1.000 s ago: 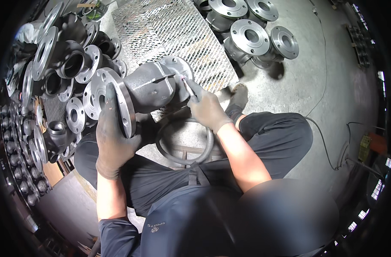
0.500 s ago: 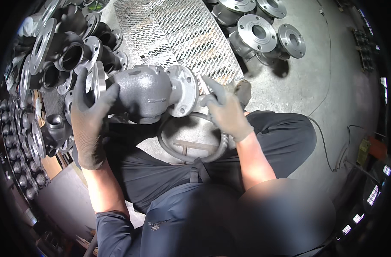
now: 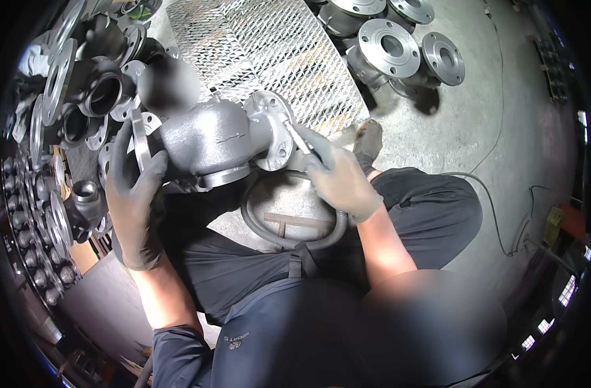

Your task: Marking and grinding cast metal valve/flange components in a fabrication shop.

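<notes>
Pinching slim tool (image 3: 298, 137) in right hand (image 3: 343, 182), clasping smooth flange (image 3: 141, 139) in left hand (image 3: 132, 204), with rough, bulbous metal casting (image 3: 208, 136) between both, seemingly over near-left corner of ridged sheet (image 3: 282, 55).

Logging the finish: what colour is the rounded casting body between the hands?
Metallic grey; the casting body shows best in the head view.

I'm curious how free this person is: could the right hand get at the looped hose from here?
Probably yes: the looped hose lies just below the right hand in view, with nothing visible between them, though its fingers hold a slim tool.
</notes>
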{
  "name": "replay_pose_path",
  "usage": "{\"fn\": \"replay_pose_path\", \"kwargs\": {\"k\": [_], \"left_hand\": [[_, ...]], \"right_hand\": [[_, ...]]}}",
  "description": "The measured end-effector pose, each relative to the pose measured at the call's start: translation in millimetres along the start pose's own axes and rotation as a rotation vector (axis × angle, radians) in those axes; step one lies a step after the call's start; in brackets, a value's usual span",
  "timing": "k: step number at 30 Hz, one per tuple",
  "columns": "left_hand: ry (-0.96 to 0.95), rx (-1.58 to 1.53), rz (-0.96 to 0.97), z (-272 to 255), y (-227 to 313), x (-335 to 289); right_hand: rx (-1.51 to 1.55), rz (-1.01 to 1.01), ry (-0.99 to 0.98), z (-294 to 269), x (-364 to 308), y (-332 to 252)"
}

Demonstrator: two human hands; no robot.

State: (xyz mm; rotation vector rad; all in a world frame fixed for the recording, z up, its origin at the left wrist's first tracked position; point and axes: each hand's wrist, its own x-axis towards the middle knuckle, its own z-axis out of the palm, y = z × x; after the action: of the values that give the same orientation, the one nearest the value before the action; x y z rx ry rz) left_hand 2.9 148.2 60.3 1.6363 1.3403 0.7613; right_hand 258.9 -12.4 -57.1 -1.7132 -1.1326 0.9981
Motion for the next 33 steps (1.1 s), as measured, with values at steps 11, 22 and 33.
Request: {"fn": "replay_pose_path", "kwargs": {"k": [11, 22, 33], "left_hand": [[0.046, -0.042, 0.018, -12, -19, -16], [-0.01, 0.002, 0.023, -12, -13, -16], [0.091, -0.032, -0.078, -1, 11, 2]], "right_hand": [[-0.274, 0.032, -0.356, -7, 48, -34], [-0.249, -0.032, -0.311, -10, 38, -14], [-0.132, -0.025, -0.195, -13, 29, -10]]}}
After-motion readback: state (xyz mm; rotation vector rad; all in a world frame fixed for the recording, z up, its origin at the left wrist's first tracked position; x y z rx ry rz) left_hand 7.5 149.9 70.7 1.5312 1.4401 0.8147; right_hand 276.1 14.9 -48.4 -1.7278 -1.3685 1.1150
